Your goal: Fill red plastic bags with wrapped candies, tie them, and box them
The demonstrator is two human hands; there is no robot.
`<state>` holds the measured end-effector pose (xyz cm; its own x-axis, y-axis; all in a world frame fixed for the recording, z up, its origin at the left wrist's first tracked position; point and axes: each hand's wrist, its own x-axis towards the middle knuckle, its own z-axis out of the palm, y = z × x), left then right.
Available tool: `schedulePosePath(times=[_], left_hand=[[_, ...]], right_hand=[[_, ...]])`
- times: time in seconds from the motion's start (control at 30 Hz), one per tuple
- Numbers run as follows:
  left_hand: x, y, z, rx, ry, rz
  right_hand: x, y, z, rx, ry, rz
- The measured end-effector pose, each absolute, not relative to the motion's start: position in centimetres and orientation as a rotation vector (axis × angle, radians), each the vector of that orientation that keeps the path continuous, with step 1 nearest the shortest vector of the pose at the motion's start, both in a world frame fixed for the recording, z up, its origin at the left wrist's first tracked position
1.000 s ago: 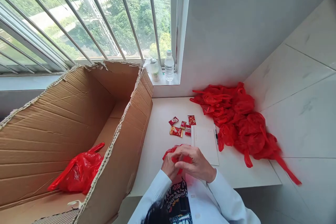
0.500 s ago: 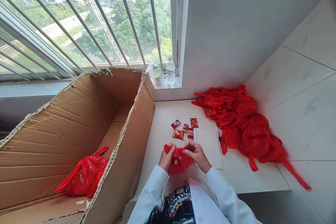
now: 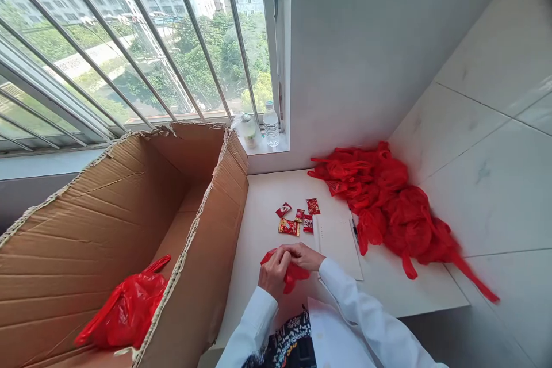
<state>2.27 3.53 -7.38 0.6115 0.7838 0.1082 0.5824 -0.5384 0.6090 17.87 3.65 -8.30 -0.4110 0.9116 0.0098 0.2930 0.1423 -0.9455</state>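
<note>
- Now we see the left hand (image 3: pixel 272 273) closed, its bent fingers gripping a small red bag (image 3: pixel 296 277), which is thin and crumpled.
- Close beside it, the right hand (image 3: pixel 305 255) also grips this bag with curled fingers; its fingertips we cannot see completely.
- The bag is held over the white surface (image 3: pixel 255 224), near the body, and one part of it shows below the right hand.
- Beyond the hands, we find five red packets (image 3: pixel 289 226) lying in a loose group.
- To the right of them lies a white sheet (image 3: pixel 340 247), and along its right edge we notice a dark pen (image 3: pixel 354 232).
- Farther right, a large red pile (image 3: pixel 388 207) of bags spreads toward the tiled wall (image 3: pixel 495 184).
- On our left stands a cardboard box (image 3: pixel 219 224), with a bulging red bundle (image 3: pixel 131 310) inside.
- At the barred window, we see a clear bottle (image 3: pixel 271 127) beside a pale container (image 3: pixel 249 132) on the sill (image 3: pixel 278 146).
</note>
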Motion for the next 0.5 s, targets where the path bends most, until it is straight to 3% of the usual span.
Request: schedulePosePath(times=[0.5], left_hand=[[-2.7,2.4,-10.7,2.358,1.196,0.442]], right_hand=[[24.5,2.1,-10.7,-1.858,-2.087,0.804]])
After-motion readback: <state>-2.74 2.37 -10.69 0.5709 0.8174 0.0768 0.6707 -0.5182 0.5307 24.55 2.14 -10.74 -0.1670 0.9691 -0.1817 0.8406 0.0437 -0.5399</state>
